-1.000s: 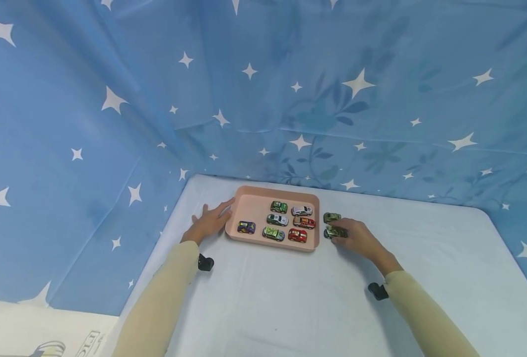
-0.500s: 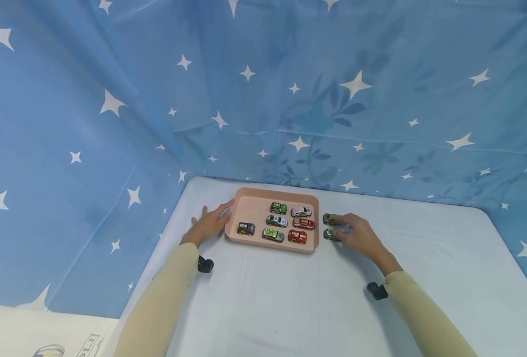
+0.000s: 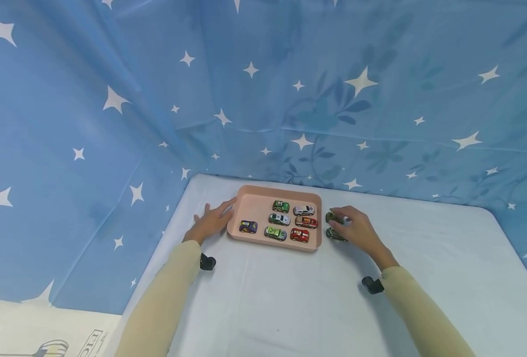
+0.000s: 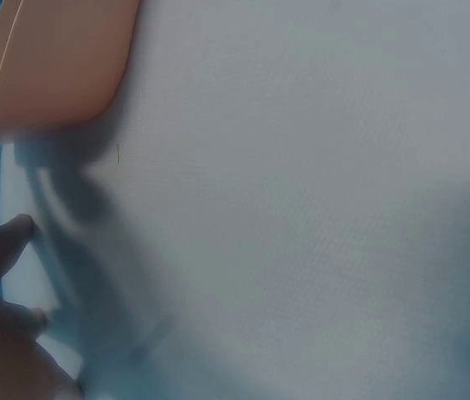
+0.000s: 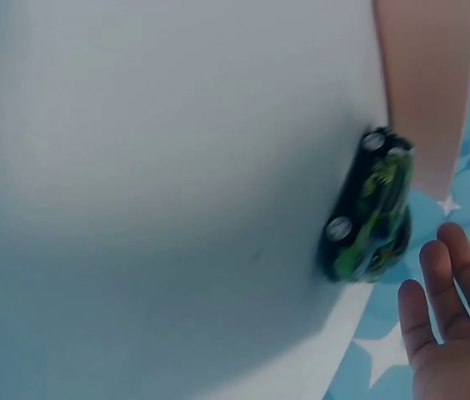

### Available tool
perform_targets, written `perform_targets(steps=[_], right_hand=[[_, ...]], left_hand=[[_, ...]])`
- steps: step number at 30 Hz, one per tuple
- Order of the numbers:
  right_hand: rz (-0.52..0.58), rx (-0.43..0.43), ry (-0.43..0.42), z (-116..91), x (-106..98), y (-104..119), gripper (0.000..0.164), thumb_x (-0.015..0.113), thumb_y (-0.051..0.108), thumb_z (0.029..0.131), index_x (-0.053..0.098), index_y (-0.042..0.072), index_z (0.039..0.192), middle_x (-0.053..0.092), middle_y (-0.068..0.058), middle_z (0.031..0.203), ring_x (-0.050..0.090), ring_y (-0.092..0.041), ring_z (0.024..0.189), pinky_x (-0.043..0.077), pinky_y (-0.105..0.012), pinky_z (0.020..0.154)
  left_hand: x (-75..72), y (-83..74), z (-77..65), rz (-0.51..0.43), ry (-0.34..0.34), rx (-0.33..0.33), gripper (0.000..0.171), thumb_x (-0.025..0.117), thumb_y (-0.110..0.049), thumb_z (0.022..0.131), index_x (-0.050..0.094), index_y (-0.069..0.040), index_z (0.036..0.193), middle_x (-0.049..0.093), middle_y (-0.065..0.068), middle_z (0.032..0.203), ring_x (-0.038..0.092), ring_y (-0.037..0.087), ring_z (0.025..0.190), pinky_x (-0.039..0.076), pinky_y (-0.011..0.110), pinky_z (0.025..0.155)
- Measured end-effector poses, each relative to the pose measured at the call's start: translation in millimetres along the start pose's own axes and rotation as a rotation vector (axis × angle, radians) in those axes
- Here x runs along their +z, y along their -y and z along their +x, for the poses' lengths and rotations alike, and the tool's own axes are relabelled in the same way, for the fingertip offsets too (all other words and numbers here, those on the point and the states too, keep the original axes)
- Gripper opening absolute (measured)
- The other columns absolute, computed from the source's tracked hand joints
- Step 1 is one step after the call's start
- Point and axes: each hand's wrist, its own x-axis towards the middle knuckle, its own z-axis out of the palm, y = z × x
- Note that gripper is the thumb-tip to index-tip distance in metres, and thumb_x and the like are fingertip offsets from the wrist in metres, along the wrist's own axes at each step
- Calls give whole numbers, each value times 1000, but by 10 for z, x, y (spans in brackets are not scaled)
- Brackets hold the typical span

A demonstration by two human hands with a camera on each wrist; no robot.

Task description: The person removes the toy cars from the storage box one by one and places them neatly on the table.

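Note:
The left hand (image 3: 210, 221) lies at the left end of the pink tray (image 3: 256, 241), fingers spread and fingertips against its rim. At the tray's right side, the right hand (image 3: 358, 228) has thumb and fingertips around the farther green toy car (image 3: 329, 217), which they partly cover. A second toy car, camouflage green (image 3: 336, 235), stands on the table just below that hand; the right wrist view shows this green car (image 5: 370, 208) beside the tray wall, apart from the visible fingers. The farther car is not visible there.
Inside the tray are several toy cars: a purple one (image 3: 248, 226) at left, and green (image 3: 281, 206), white (image 3: 303, 210) and red (image 3: 299, 235) ones towards the right. A blue star-patterned curtain (image 3: 263, 99) borders the white table (image 3: 272, 297) behind and at left.
The right hand has moved from the nearer green car to the farther one, bringing its thumb and fingertips around it. The left hand and the tray have stayed in place.

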Motion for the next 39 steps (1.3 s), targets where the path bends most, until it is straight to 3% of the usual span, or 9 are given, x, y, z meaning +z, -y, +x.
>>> perform_targets(steps=[14, 20, 25, 30, 33, 39], right_hand=[[76, -17, -15, 213, 164, 237, 48, 81, 14, 98, 67, -5, 139, 65, -26, 138, 60, -47, 127, 48, -65, 107], [103, -54, 0, 333, 240, 353, 48, 81, 15, 99, 67, -3, 141, 67, -25, 130, 62, -43, 124, 52, -63, 101], [123, -65, 38, 424, 279, 475, 52, 79, 16, 101, 64, 5, 149, 66, -23, 137, 62, -43, 124, 51, -66, 100], [124, -76, 54, 497, 361, 589, 52, 78, 14, 101, 63, 3, 149, 63, -22, 143, 61, -43, 126, 51, -64, 103], [133, -102, 66, 534, 429, 656, 52, 79, 12, 100, 63, 2, 148, 62, -21, 146, 61, -41, 128, 49, -63, 107], [199, -233, 69, 599, 535, 735, 49, 78, 4, 98, 64, -5, 144, 65, -24, 142, 63, -47, 126, 50, -65, 105]], left_hand=[[-30, 10, 45, 9, 6, 15, 59, 35, -53, 115, 25, -40, 172, 25, 7, 176, -15, 49, 159, -16, 77, 117], [-42, 12, 52, 17, 2, 13, 58, 34, -54, 115, 25, -41, 171, 26, 6, 176, -15, 50, 159, -16, 77, 117], [-49, 18, 34, -1, 0, 38, 57, 36, -51, 116, 26, -40, 171, 27, 6, 175, -14, 52, 158, -16, 79, 115], [-55, 16, 25, -6, -3, 52, 57, 37, -50, 116, 27, -40, 171, 28, 6, 175, -14, 52, 159, -16, 80, 115], [-57, 14, 24, 3, -8, 43, 57, 37, -50, 116, 28, -40, 171, 28, 7, 175, -13, 52, 159, -16, 79, 115], [1, 25, 24, -2, -15, 23, 57, 36, -50, 116, 28, -40, 171, 28, 7, 175, -13, 51, 159, -17, 78, 116]])
